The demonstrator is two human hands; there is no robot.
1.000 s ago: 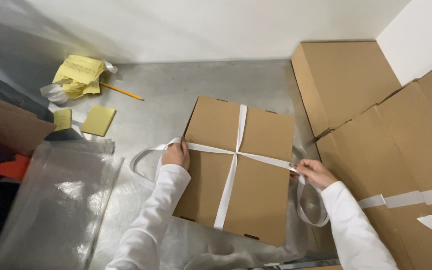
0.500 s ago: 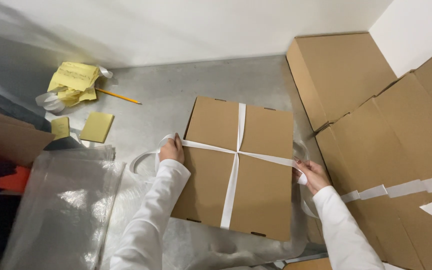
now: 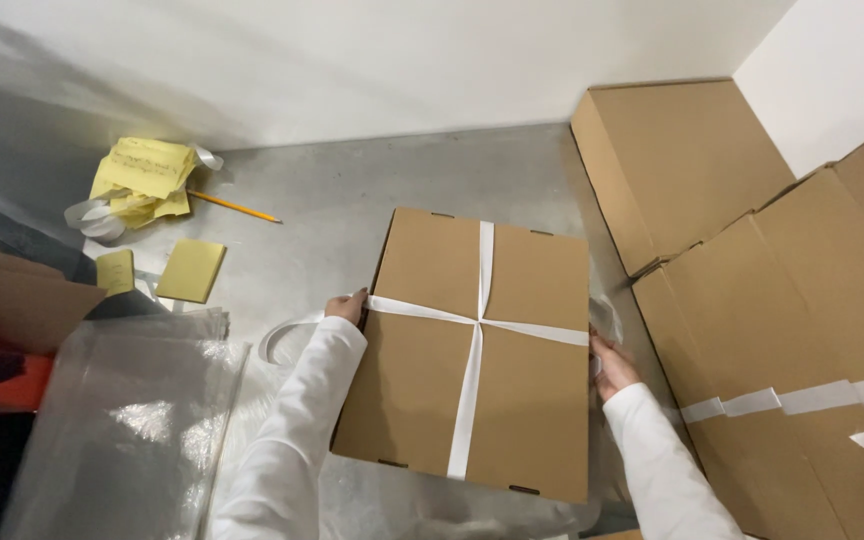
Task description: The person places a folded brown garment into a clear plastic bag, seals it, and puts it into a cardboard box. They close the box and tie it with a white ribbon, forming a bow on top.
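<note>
Head cam: we've got a flat cardboard box [image 3: 472,350] mid-floor w/ white strap [image 3: 474,330] crossed over it. Left hand [image 3: 347,305] pinches the strap at the box's left edge, right hand [image 3: 612,365] grips it at the right edge. Yellow pads [image 3: 147,180] + pencil [image 3: 234,206] far left.
</note>
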